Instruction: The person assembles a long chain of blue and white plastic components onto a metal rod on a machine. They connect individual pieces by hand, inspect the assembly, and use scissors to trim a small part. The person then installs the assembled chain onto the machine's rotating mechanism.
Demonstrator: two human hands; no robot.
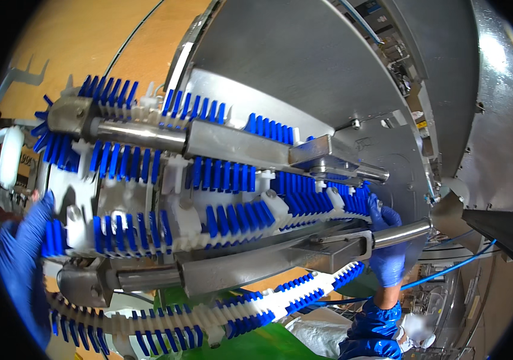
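Up close: machine rotor (220, 198) of steel bars (232, 144) and blue-and-white finger rows (232, 216), beside a steel disc (304, 66).
Left hand (25, 252): blue-gloved, fingers curled over the rotor's left end.
Right hand (386, 240): blue-gloved, fingers wrapped round the lower shaft (403, 231).

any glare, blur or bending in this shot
Head view: bright glare on the steel housing at upper right; straight metal bars bow toward the black fisheye rim; the left hand is smeared at the edge, the right hand sharper.
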